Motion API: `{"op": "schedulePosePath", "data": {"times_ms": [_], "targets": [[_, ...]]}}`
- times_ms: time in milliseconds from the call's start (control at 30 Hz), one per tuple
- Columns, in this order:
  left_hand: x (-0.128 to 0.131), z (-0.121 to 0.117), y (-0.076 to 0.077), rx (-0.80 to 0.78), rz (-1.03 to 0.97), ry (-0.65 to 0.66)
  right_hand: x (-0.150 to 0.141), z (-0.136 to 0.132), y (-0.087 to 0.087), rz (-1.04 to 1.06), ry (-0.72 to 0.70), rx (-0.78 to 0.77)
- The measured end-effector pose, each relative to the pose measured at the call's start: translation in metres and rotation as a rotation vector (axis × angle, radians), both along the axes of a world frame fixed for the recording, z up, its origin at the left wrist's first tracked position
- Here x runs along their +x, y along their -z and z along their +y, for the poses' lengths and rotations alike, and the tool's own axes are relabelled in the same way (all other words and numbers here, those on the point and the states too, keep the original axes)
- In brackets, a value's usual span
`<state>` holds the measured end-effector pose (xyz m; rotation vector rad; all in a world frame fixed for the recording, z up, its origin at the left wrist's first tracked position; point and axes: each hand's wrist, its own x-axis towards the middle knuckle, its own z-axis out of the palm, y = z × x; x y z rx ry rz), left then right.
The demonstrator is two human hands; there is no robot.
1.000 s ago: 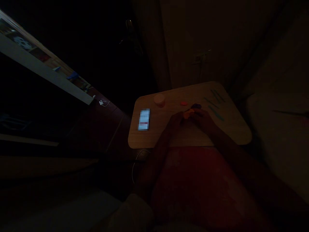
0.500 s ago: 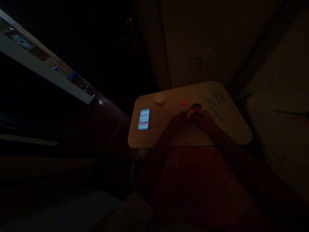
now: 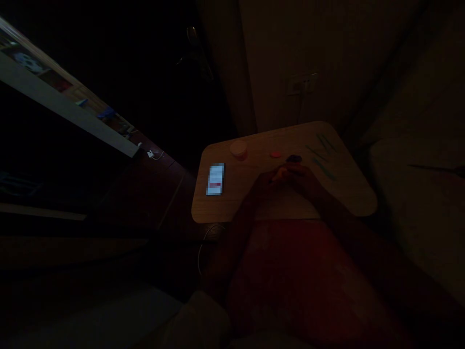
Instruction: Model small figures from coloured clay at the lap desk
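Observation:
My left hand [image 3: 263,184] and my right hand [image 3: 303,182] meet above a light wooden lap board [image 3: 232,203], pressed around a small orange lump [image 3: 280,173], probably modelling clay. Most of the lump is hidden by my fingers. Just beyond my right fingers lies a dark lump [image 3: 294,159], and a small red disc [image 3: 275,155] sits beyond my hands. Thin teal strips [image 3: 321,157] lie at the board's right. A pale round jar [image 3: 239,150] and a lit phone [image 3: 215,179] stand at the left.
The room is very dim. My lap in red cloth [image 3: 290,271] lies below the board. A pale cushion [image 3: 410,208] fills the right side. A wall socket [image 3: 301,85] is behind the board, and a door handle [image 3: 194,48] shows at the upper left.
The orange lump now sits slightly lower and further left in the view, with less of it showing between my hands. My hands remain together around it.

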<state>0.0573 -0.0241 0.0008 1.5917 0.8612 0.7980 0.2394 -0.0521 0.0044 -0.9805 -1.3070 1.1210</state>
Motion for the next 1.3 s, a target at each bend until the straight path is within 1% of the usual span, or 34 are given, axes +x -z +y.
{"op": "schedulePosePath", "data": {"times_ms": [100,200,300,400,533,700,933,1133,1300], "targets": [[-0.001,0.001,0.003,0.014,0.076,0.005,0.001,0.001,0.003,0.031,-0.037,0.016],[-0.003,0.001,0.004,-0.010,0.169,-0.002,0.000,0.002,0.000,-0.002,-0.034,0.041],[-0.004,0.000,0.001,-0.015,0.215,0.019,0.000,0.002,-0.004,-0.059,-0.008,0.033],[-0.004,-0.002,-0.004,0.044,0.238,0.043,0.000,0.001,-0.006,-0.118,0.030,-0.002],[-0.003,-0.004,-0.009,0.090,0.274,0.028,0.000,0.001,-0.006,-0.130,0.051,-0.017],[-0.003,-0.005,-0.008,0.081,0.257,0.024,0.001,0.001,-0.004,-0.110,0.034,-0.015],[-0.003,-0.006,-0.009,0.066,0.241,0.018,0.001,0.001,-0.006,-0.151,0.060,-0.028],[-0.002,-0.005,-0.008,0.047,0.202,0.007,-0.003,0.002,-0.007,-0.209,0.083,-0.007],[-0.002,-0.004,-0.007,0.055,0.193,-0.009,-0.005,0.003,-0.007,-0.216,0.087,-0.014]]}}
